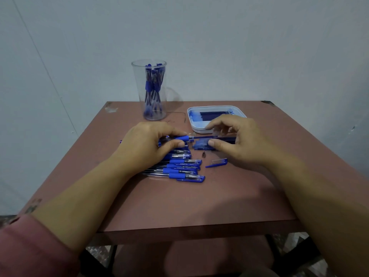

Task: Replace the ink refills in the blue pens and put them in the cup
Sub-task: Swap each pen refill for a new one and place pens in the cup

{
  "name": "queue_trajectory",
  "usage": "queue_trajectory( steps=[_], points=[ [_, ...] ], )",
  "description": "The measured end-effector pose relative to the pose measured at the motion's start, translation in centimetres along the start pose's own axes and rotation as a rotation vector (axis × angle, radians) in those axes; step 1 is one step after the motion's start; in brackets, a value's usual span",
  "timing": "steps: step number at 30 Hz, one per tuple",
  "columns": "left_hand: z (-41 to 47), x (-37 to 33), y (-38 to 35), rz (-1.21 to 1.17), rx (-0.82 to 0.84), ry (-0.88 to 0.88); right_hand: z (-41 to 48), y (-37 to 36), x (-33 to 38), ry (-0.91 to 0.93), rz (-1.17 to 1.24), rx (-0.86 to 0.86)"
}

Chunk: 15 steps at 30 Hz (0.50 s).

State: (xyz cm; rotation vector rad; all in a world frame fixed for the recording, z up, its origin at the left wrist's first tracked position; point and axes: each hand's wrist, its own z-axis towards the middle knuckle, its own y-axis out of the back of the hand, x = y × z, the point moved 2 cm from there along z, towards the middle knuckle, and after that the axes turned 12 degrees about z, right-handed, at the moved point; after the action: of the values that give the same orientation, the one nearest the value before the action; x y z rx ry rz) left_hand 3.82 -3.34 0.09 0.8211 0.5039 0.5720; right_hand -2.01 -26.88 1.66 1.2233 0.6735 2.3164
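While my left hand (151,144) grips an uncapped pen barrel (182,138) level just above the tabletop (199,204), thumb and curled fingers (175,144) closed round it, the items stand thus.

- Right hand (229,136): thumb and forefinger pinch a dark refill (205,137) whose left end sits in the barrel's open mouth.
- Step in hand, as I judge it: the refill exchange on one pen. I cannot tell whether this refill is going in or coming out.
- Cup (148,90): clear and upright near the tabletop's far edge, with several blue pens standing in it, well apart from both hands.
- Row of pens (181,168): capped, lying side by side under and nearer than my left hand.
- Loose refills (201,146): a small heap beneath my right hand.
- Tray (199,130): white and ink-stained, holding more refills, just beyond my right hand.
- Metal tip (203,154) and loose cap (216,162): lying between the row and my right wrist.
- Next move, by my reckoning: keep refill and barrel in one line. If it is going in, seat it fully, then fit the tip first and the cap second, before the pen goes to the cup.
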Motion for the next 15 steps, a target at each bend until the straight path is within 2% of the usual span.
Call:
queue_trajectory(
  steps=[6, 11, 15],
  points=[
    [0.0, -0.2, 0.1, -0.008, 0.003, -0.015, 0.1, -0.6, 0.2, -0.023, 0.005, 0.046],
    [0.0, -0.3, 0.2, -0.016, -0.001, -0.008, 0.0, -0.5, 0.3, -0.023, 0.069, -0.011],
    [0.0, -0.4, 0.1, -0.012, 0.009, -0.019, 0.2, -1.0, 0.2, -0.004, 0.036, 0.023]
  ],
)
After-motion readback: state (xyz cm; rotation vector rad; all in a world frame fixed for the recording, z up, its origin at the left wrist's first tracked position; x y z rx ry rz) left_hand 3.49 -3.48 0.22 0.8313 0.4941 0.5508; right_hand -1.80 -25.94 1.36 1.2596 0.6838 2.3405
